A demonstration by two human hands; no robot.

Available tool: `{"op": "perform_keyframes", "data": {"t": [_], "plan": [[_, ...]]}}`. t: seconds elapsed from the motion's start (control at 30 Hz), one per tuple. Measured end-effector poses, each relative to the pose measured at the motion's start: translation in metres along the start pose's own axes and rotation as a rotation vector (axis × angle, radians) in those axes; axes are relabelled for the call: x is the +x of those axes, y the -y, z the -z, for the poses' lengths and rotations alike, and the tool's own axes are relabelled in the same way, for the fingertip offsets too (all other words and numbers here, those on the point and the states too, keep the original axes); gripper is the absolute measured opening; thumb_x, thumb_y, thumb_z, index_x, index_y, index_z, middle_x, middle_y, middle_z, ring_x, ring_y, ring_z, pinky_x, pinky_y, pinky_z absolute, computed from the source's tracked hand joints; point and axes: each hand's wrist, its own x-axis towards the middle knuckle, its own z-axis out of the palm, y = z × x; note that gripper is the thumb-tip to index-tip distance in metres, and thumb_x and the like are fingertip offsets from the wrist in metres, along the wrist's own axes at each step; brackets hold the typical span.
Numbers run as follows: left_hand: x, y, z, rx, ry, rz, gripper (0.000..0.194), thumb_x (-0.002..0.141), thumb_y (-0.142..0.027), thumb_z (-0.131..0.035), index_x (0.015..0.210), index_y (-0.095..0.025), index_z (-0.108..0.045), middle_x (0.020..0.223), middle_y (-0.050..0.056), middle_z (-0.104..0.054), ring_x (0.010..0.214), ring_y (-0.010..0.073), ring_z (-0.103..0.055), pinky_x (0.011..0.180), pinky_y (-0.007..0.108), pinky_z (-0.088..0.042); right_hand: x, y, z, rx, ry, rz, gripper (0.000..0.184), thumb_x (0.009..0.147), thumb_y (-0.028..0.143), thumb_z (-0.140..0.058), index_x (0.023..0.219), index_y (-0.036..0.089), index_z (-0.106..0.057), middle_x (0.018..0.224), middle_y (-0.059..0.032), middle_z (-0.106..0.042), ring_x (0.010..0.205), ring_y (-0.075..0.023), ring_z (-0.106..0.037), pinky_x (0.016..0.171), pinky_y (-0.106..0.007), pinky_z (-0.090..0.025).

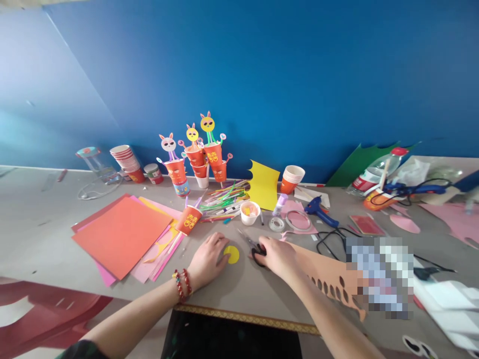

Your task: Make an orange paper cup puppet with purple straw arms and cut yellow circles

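Observation:
My left hand [208,259], with a red bead bracelet [181,284] at the wrist, is low over the table. Its thumb and fingers close on the left edge of a small yellow paper circle [233,255]. To the right, my right hand [277,255] has its fingers around the black handles of a pair of scissors [253,245]. The blades point away and to the left, slightly apart from the circle. Just beyond the scissors stands a white paper bowl [250,213] with paper scraps in it. An orange paper sheet [329,274] with oval holes lies partly under my right forearm.
Coloured paper sheets [123,234] and a tilted red cup [189,220] are at left. Decorated cup figures [213,154] stand behind, near pipe cleaners [224,197] and yellow paper [264,184]. A blue glue gun [322,212], its black cord, and a bottle [377,172] are at right.

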Motion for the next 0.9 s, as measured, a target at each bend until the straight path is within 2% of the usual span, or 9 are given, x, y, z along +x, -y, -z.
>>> {"op": "perform_keyframes", "data": {"t": [0.1,0.2,0.5,0.63,0.8,0.9], "plan": [[0.001,-0.003,0.001,0.046,0.046,-0.060,0.042,0.084,-0.039,-0.066,0.122,-0.021,-0.058,0.120,0.011,-0.058,0.109,0.0298,-0.055,0.097,0.048,-0.049,0.003,-0.003,-0.003,0.051,-0.010,-0.013,0.028,0.079,0.044,-0.074,0.080,0.021,-0.058,0.080,-0.0015,-0.071,0.071,-0.0186,-0.065,0.053,-0.026,-0.021],[0.004,-0.001,-0.003,0.058,0.053,-0.071,0.034,0.086,-0.036,-0.064,0.117,-0.021,-0.059,0.118,0.010,-0.058,0.108,0.0285,-0.055,0.096,0.048,-0.049,0.003,-0.005,-0.004,0.103,-0.015,-0.005,0.026,0.078,0.041,-0.074,0.079,0.021,-0.057,0.079,0.0003,-0.069,0.070,-0.0165,-0.063,0.054,-0.025,-0.023],[0.020,0.014,-0.016,0.074,-0.060,-0.145,0.029,0.085,-0.032,-0.064,0.109,-0.020,-0.057,0.116,0.012,-0.062,0.108,0.0299,-0.058,0.094,0.050,-0.050,-0.001,-0.004,0.000,0.197,-0.037,0.024,0.019,0.079,0.034,-0.070,0.084,0.022,-0.057,0.080,0.0012,-0.068,0.070,-0.0158,-0.062,0.057,-0.023,-0.029],[0.022,0.016,-0.017,0.017,-0.095,-0.126,0.028,0.084,-0.031,-0.065,0.108,-0.021,-0.056,0.114,0.012,-0.063,0.108,0.0301,-0.059,0.095,0.050,-0.051,-0.002,-0.007,0.003,0.219,-0.034,0.034,0.017,0.079,0.033,-0.068,0.085,0.022,-0.056,0.078,0.0023,-0.067,0.066,-0.0146,-0.061,0.057,-0.022,-0.031],[0.015,0.020,-0.009,-0.031,-0.036,-0.134,0.049,0.079,-0.036,-0.071,0.122,-0.022,-0.054,0.127,0.013,-0.058,0.118,0.0317,-0.054,0.103,0.052,-0.046,-0.003,-0.010,0.003,0.249,-0.044,0.058,0.016,0.078,0.031,-0.067,0.087,0.022,-0.056,0.080,0.0019,-0.066,0.066,-0.0149,-0.060,0.058,-0.022,-0.031],[0.014,0.021,-0.005,-0.047,0.003,-0.133,0.037,0.081,-0.031,-0.069,0.115,-0.022,-0.058,0.126,0.011,-0.058,0.116,0.0297,-0.055,0.101,0.049,-0.048,-0.004,-0.011,0.003,0.263,-0.044,0.068,0.017,0.078,0.031,-0.068,0.086,0.022,-0.056,0.080,0.0020,-0.066,0.065,-0.0148,-0.059,0.058,-0.023,-0.031]]}}
